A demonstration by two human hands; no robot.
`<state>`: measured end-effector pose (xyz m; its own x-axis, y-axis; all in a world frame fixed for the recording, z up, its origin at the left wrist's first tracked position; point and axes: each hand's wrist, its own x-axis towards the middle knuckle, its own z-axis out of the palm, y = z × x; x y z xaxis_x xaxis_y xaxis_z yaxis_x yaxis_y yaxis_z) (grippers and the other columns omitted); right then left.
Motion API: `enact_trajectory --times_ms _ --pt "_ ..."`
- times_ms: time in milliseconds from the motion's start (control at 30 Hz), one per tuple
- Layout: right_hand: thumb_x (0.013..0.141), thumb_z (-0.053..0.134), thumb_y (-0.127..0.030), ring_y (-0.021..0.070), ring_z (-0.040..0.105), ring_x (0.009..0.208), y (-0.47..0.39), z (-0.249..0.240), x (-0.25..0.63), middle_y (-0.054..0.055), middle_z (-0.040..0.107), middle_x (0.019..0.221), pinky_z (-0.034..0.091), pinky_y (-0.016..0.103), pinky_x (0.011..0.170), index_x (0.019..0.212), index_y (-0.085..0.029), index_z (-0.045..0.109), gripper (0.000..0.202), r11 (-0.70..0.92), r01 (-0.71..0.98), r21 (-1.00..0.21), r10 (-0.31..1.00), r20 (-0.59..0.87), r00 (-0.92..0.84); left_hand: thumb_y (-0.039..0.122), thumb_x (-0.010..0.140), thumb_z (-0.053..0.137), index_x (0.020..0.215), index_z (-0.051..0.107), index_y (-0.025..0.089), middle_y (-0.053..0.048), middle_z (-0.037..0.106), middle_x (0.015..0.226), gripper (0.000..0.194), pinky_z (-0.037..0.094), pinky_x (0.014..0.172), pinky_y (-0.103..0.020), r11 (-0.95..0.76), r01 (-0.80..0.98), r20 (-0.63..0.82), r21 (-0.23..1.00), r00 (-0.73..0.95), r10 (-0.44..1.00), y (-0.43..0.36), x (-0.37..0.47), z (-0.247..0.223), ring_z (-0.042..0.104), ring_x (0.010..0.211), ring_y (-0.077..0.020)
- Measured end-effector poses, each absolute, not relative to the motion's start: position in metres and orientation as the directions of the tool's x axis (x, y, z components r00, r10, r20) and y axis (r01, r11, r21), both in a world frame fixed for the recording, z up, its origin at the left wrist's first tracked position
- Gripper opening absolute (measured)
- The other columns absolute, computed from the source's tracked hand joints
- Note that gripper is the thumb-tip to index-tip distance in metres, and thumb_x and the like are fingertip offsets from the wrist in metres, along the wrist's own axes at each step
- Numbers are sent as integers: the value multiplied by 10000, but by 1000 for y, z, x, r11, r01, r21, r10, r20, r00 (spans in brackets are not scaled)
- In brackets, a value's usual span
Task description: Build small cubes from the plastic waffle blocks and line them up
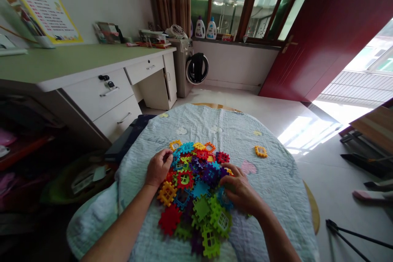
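Observation:
A pile of colourful plastic gear-edged pieces lies on a round table under a pale blue cloth (pixel 276 196). My left hand (pixel 159 168) is at the pile's left edge, fingers curled beside the blue pieces (pixel 186 147); what they hold, if anything, is hidden. On the pile's right side, my right hand (pixel 238 184) has its fingers apart over purple pieces (pixel 211 173) and a blue one. Green pieces (pixel 221 219) and a red piece (pixel 170 220) are at the near side. A single yellow-orange window piece (pixel 260 151) lies apart at the right.
A white desk with a green top (pixel 92 59) stands at the left. Beyond are a washing machine (pixel 183 69) and two detergent bottles (pixel 211 28) on the sill. A red door (pixel 322 28) and black metal legs (pixel 353 231) are at the right.

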<state>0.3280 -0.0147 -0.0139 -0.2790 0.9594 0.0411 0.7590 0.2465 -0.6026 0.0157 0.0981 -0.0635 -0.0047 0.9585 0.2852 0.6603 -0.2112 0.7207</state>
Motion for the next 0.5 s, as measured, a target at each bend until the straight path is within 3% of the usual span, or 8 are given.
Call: enact_trajectory --times_ms 167,300,500 --pt "749 521 -102 265 493 1196 -20 -22 352 64 540 1279 382 483 1028 905 -255 682 271 140 800 -584 985 4 -170 392 819 490 917 640 199 -54 703 917 263 514 844 -347 -205 660 288 723 -19 957 99 17 -64 655 864 -210" --pt "729 537 -109 275 506 1168 -16 -29 354 88 560 1225 385 488 1022 1045 -243 662 365 73 849 -524 997 70 -42 386 815 499 905 642 193 -67 689 937 257 519 847 -352 -218 666 320 714 -34 947 99 17 -65 644 879 -215" --pt "813 563 -183 278 486 1185 -12 -15 295 86 558 1268 388 477 1013 1082 -263 638 291 225 809 -544 969 211 -128 378 825 483 902 642 198 -59 688 932 251 514 852 -349 -222 663 316 715 -24 948 100 16 -65 640 886 -213"
